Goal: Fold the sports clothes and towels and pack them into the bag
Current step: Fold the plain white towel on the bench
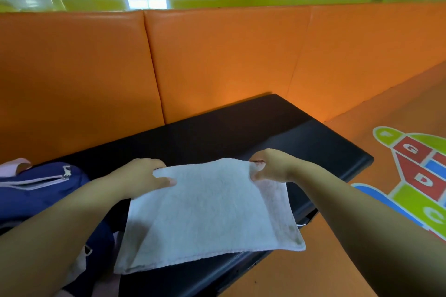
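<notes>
The left hand (144,173) and right hand (270,166) are each clamped on a far corner of the white terry towel (207,212), held over the black bench (241,132). Folding is judged unfinished; the zipped navy fabric bag (41,188) at left remains unpacked.
</notes>
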{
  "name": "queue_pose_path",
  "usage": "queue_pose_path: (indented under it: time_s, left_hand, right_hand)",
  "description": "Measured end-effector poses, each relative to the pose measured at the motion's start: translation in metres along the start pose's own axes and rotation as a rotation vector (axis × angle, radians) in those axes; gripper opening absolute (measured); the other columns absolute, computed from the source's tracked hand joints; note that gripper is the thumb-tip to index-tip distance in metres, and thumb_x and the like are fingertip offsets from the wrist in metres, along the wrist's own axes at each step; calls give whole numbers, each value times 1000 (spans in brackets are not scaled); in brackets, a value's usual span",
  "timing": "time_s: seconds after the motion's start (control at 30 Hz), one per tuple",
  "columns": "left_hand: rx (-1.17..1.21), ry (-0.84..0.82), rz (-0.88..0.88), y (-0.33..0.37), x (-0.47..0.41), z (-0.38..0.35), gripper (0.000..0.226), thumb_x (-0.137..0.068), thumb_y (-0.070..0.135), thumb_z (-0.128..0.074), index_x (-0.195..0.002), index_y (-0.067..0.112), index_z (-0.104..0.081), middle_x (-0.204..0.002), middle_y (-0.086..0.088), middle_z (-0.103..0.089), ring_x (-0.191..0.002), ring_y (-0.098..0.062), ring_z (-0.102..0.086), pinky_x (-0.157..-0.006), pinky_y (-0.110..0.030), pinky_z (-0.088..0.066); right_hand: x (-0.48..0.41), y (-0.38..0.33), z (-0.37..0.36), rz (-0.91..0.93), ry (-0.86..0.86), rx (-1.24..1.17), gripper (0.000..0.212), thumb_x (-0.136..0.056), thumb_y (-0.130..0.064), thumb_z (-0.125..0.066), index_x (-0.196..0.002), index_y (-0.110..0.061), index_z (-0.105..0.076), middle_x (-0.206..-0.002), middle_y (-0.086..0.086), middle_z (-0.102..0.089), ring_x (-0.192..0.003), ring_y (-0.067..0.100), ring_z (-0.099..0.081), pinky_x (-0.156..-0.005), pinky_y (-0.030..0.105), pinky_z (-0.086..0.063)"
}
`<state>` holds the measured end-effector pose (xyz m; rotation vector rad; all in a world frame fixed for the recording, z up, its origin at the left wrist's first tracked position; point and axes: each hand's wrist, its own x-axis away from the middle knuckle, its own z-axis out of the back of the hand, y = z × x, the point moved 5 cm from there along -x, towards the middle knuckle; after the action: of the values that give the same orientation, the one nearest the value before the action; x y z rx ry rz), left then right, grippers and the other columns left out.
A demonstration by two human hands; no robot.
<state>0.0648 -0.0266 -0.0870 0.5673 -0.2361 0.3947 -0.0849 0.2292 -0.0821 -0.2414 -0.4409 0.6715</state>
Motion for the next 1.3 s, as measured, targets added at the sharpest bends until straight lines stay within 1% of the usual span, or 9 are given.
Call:
queue_pose_path:
  time_s: [0.13,0.27,0.53,0.73,0.87,0.97,1.1,1.2,1.3]
  left_hand:
    - [-82,116,15,8,15,13,34,-68,51,-77,-83,25,-62,-81,3,-62,-69,-13,-59,-56,-24,-44]
    - [-31,233,-20,18,38,30,38,-64,49,-80,-74,18,-60,-74,0,-59,-63,-16,-54,-53,-27,-38]
    - [150,332,-152,35,116,64,29,-73,41,-76,-76,17,-61,-71,-6,-62,-57,-17,-52,-49,-27,-35]
    - [300,579,-222,44,178,95,19,-77,38,-73,-76,21,-64,-76,-5,-64,-67,-24,-55,-56,-30,-35]
    - [547,671,-234,51,212,109,14,-83,34,-68,-80,20,-69,-80,0,-68,-71,-20,-61,-57,-28,-43]
    - [600,598,-142,47,221,102,23,-78,40,-73,-76,16,-71,-78,-5,-72,-69,-24,-63,-62,-31,-45]
    - [602,547,-2,33,231,86,50,-75,46,-73,-86,-2,-67,-84,-21,-69,-68,-28,-61,-63,-31,-41]
    - [559,605,40,34,240,76,41,-80,41,-70,-83,0,-67,-82,-18,-69,-68,-28,-61,-57,-29,-39]
    - [509,697,47,35,251,71,37,-82,39,-68,-78,3,-66,-78,-15,-67,-65,-24,-56,-53,-28,-36]
  right_hand:
    - [9,-2,9,-1,94,31,27,-79,-31,-71,-100,-18,-60,-103,0,-61,-93,20,-56,-77,33,-48]
    - [33,-5,27,4,153,-13,24,-81,-32,-71,-91,-23,-52,-89,-4,-54,-81,17,-51,-59,24,-37]
    - [114,-23,67,68,221,-166,15,-81,-24,-73,-77,-22,-58,-69,-5,-54,-66,12,-49,-57,25,-35]
    - [177,-27,93,154,296,-554,22,-73,-27,-79,-89,-15,-72,-93,6,-72,-90,23,-67,-82,38,-53]
    - [205,-30,96,146,347,-851,28,-71,-30,-75,-91,-11,-70,-89,9,-71,-79,22,-68,-67,34,-53]
    - [212,-35,87,54,384,-805,25,-78,-27,-74,-89,-5,-70,-81,7,-68,-69,18,-63,-58,29,-48]
    - [213,-42,73,-40,464,-779,29,-74,-26,-77,-89,-2,-71,-86,11,-72,-71,22,-66,-64,33,-53]
    - [215,-56,65,-53,588,-674,32,-72,-25,-76,-86,3,-68,-76,8,-66,-68,20,-61,-60,31,-48]
    - [220,-72,58,-57,672,-602,19,-72,-27,-73,-78,-9,-69,-76,3,-69,-74,21,-67,-63,35,-54]
